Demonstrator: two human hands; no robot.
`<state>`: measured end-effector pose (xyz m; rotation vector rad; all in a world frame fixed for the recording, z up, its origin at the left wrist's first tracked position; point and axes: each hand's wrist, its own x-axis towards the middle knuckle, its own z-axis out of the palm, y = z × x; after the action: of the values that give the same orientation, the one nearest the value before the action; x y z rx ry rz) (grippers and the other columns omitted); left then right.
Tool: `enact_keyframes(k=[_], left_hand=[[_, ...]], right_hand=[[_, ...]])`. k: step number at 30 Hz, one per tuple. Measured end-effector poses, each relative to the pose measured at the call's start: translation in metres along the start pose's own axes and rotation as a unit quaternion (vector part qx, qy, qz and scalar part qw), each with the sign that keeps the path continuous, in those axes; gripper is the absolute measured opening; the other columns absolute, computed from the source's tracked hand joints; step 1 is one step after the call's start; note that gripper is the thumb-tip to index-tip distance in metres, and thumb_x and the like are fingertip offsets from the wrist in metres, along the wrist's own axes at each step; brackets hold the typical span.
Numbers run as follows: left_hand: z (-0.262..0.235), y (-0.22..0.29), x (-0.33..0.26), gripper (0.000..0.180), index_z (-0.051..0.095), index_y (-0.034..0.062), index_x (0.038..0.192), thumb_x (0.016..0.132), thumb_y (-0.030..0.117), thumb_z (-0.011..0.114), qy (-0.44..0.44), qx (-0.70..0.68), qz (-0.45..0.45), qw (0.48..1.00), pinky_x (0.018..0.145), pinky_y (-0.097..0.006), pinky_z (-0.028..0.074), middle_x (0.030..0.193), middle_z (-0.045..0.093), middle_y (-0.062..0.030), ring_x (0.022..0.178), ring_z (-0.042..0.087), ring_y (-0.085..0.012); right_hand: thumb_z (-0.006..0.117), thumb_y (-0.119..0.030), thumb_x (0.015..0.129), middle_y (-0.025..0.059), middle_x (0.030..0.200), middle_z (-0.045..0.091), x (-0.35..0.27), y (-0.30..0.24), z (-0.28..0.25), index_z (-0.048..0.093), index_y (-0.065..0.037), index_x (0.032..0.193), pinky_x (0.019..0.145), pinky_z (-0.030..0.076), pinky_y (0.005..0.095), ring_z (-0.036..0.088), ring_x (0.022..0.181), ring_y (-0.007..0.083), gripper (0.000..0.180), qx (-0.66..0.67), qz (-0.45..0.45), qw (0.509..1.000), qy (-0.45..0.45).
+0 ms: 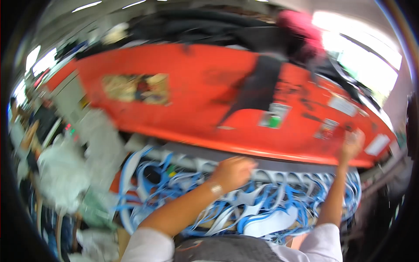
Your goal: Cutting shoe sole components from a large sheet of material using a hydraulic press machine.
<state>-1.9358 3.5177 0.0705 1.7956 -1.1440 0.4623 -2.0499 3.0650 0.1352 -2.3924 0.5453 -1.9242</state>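
My left hand (235, 171) hovers at the middle, just in front of the lower edge of a large orange-red machine cover (196, 109). Its fingers are curled in; whatever they hold, if anything, is hidden. Farther right, my right hand (352, 142) is raised against the cover's right end, blurred by motion, so its fingers are unclear. Below both hands lies a tangled heap of blue and white strips (257, 196) with cut-out holes. Among them, nearer me, is a white sole-shaped piece with a blue edge (273, 222).
Black sheets (196, 26) and a pink bundle (301, 28) lie on top of the cover. A dark piece (257, 83) hangs down its front. Pale plastic bags (65, 174) stand at left. A person (19, 135) is at the far left.
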Motion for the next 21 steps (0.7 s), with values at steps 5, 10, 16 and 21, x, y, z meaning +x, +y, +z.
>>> enact_keyframes(k=[5, 10, 16, 21], left_hand=[[-0.036, -0.009, -0.012, 0.016, 0.068, 0.0068, 0.089, 0.088, 0.021, 0.062, -0.061, 0.005, -0.134, 0.989, 0.063, -0.041, 0.051, 0.077, 0.067, -0.0122, 0.073, 0.065, -0.0326], [-0.017, 0.002, 0.024, 0.012, 0.068, 0.0048, 0.085, 0.087, 0.016, 0.063, -0.039, -0.041, -0.014, 0.998, 0.069, -0.038, 0.050, 0.075, 0.065, -0.0107, 0.074, 0.063, -0.0297], [0.019, 0.016, 0.066, 0.014, 0.068, 0.0056, 0.086, 0.087, 0.018, 0.063, -0.055, -0.027, 0.030, 0.998, 0.074, -0.038, 0.049, 0.086, 0.065, -0.0095, 0.083, 0.061, -0.0285], [0.031, 0.021, 0.128, 0.017, 0.061, 0.0060, 0.074, 0.087, 0.017, 0.061, 0.055, 0.092, 0.145, 0.984, 0.069, -0.040, 0.048, 0.075, 0.057, -0.0098, 0.076, 0.057, -0.0292]], right_hand=[[0.072, -0.012, 0.079, 0.0181, 0.115, 0.054, -0.018, -0.142, 0.033, 0.057, -0.008, 0.122, 0.089, 0.047, 0.0425, 0.055, 0.106, 0.0321, 0.045, 0.093, -0.072, 0.990, -0.074], [0.072, -0.018, 0.083, 0.0090, 0.088, 0.060, -0.019, -0.110, 0.021, 0.060, -0.007, 0.103, 0.060, 0.051, 0.0353, 0.062, 0.074, 0.0253, 0.026, 0.022, -0.001, 0.996, -0.088], [0.062, -0.036, 0.092, 0.0171, 0.119, 0.059, 0.002, -0.054, 0.012, 0.057, 0.000, 0.117, 0.093, 0.044, 0.0392, 0.056, 0.112, 0.0252, 0.045, 0.101, 0.060, 0.993, 0.008], [0.034, -0.058, 0.098, 0.0273, 0.151, 0.023, 0.026, 0.046, 0.031, 0.032, -0.001, 0.146, 0.114, 0.018, 0.0499, 0.021, 0.140, 0.0426, 0.074, -0.103, 0.119, 0.975, 0.160]])
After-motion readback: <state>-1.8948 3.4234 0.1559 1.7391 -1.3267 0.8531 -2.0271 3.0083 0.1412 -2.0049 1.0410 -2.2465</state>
